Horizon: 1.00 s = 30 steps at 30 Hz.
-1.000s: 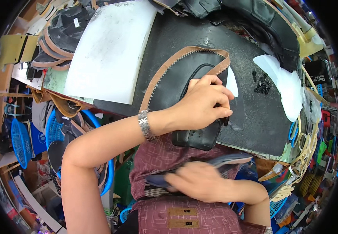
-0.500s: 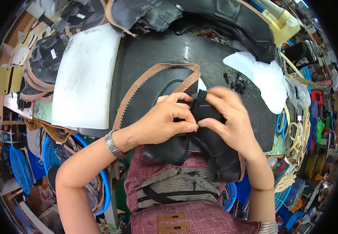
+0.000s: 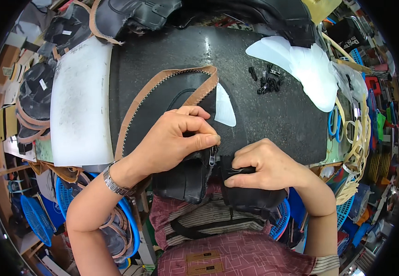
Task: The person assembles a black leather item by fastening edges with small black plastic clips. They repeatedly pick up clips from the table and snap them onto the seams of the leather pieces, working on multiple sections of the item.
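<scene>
A black leather boot upper, edged with a tan band in zigzag stitching, lies across the table's near part and hangs over its front edge. My left hand pinches the top of a black zipper along one of its edges. Just below the fingertips hangs a metal zipper slider. To the right, my right hand is closed on the other black leather flap, thumb on top. A white rounded piece shows beside the upper. The zipper's part under my left fingers is hidden.
Several black zipper sliders lie loose on the dark table mat. White cut sheets are at right, near blue-handled scissors. A thick white board stands left. More boot uppers lie at the far edge.
My hands have moved apart: the right has gone down and right with its flap, while the left has shifted slightly left. The zipper slider has come into sight. The view has shifted a little.
</scene>
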Motion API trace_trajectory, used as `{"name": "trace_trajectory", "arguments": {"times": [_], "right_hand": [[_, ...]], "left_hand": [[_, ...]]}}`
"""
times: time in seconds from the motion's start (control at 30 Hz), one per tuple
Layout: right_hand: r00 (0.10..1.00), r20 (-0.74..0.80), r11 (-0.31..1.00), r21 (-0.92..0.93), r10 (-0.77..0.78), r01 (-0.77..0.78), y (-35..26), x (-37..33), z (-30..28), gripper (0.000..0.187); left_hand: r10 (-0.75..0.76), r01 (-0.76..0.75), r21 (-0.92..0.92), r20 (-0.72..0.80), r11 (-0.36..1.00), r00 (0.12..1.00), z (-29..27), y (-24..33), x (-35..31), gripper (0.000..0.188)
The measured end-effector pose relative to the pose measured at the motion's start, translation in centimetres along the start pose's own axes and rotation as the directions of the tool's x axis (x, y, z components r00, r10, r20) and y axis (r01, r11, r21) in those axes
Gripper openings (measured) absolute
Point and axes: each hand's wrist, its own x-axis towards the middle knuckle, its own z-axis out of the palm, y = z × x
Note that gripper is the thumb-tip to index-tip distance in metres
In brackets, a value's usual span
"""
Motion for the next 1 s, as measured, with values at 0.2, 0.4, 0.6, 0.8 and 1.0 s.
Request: {"name": "trace_trajectory", "arguments": {"times": [0.2, 0.4, 0.6, 0.8, 1.0], "right_hand": [[0.999, 0.028, 0.999, 0.014, 0.032, -0.033, 0.1, 0.6, -0.1, 0.034], [0.998, -0.029, 0.998, -0.010, 0.056, -0.056, 0.2, 0.9, 0.2, 0.030], [0.988, -0.152, 0.988, -0.151, 0.017, -0.040, -0.3, 0.6, 0.6, 0.026], [0.948, -0.289, 0.920, -0.392, -0.132, 0.008, 0.3, 0.6, 1.7, 0.019], [0.599, -0.184, 0.326, -0.935, -0.780, 0.137, 1.0, 1.1, 4.5, 0.020]], "left_hand": [[-0.007, 0.006, 0.045, 0.021, 0.999, 1.000, -0.1, 0.1, 0.0, 0.012], [-0.039, 0.034, 0.111, 0.046, 0.993, 0.998, -0.2, 0.1, -0.1, 0.011], [-0.024, 0.016, 0.258, 0.028, 0.966, 0.999, 0.0, 0.2, -0.3, 0.013], [0.040, -0.045, 0.331, 0.024, 0.943, 0.999, 0.2, 0.2, -0.7, 0.014], [0.035, -0.035, 0.298, 0.006, 0.954, 0.999, 0.5, 0.2, -0.5, 0.013]]}}
